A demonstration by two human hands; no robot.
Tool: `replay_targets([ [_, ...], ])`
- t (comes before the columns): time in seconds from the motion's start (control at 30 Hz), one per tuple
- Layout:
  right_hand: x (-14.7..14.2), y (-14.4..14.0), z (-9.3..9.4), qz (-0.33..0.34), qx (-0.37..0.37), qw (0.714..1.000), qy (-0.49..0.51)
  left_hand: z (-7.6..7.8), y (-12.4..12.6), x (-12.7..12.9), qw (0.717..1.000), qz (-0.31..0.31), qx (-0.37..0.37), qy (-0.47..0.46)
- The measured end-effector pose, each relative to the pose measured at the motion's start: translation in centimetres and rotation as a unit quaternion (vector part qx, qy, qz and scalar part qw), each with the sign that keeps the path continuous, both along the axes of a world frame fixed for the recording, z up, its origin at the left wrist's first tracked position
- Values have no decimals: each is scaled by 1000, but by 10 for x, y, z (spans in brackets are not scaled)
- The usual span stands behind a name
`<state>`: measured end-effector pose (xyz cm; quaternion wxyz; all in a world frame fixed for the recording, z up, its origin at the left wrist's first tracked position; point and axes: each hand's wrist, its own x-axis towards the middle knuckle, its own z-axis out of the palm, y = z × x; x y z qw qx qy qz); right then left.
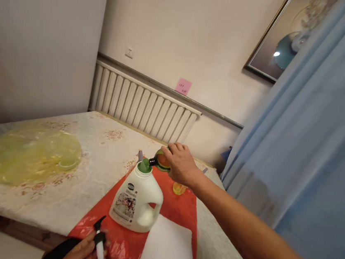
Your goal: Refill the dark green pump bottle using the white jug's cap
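My right hand (pixel 181 164) is closed around a small dark green bottle (pixel 161 161) with an orange label. The bottle is tipped on its side, its black threaded neck at the open mouth of a white jug (pixel 135 202). Green shows inside that mouth; whether liquid is flowing I cannot tell. The jug stands on a red plastic sheet (pixel 119 252) and has a picture label and a side handle. At the lower left, my left hand (pixel 83 254) grips a black pump dispenser top (pixel 99 237) whose clear tube hangs down.
On the flowered tablecloth (pixel 101 158) at left lies a yellow plastic bag (pixel 28 154). A white sheet (pixel 167 250) lies in front of the jug, and a yellow round object (pixel 178 188) sits behind it. Beyond the table are a radiator (pixel 141 104) and a blue curtain (pixel 309 130).
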<state>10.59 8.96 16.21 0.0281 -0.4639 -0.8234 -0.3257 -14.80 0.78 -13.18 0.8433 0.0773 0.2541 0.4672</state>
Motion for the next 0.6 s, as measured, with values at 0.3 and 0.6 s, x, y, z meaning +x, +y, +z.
replay_targets([
  [0.3,-4,-1,4,11,9,1000,-22,-16,9,-1,996,-19,84,16],
  [0.6,-9,-3,9,25,15,999,-40,-23,12,0,996,-25,89,-2],
])
